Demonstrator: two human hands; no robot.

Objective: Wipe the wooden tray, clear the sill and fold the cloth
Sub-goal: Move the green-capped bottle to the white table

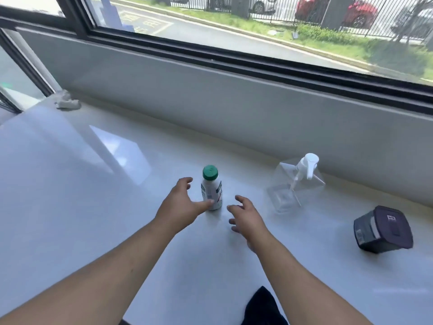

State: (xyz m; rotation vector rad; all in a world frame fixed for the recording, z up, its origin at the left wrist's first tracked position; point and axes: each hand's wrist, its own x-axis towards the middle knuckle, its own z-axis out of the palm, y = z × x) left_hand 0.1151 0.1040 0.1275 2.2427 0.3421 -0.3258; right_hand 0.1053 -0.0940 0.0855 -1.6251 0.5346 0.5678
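Observation:
A small white bottle with a green cap stands upright on the white sill. My left hand is spread open just left of it, thumb tip touching the bottle's lower side. My right hand hovers open a little right of the bottle, apart from it. A clear pump bottle with a white pump head stands further right. A dark lidded container rests at the far right. A dark cloth shows at the bottom edge between my forearms. No wooden tray is in view.
A grey wall rises behind the sill up to the dark window frame. A crumpled pale lump lies in the sill's far left corner. An opened window pane stands at the left.

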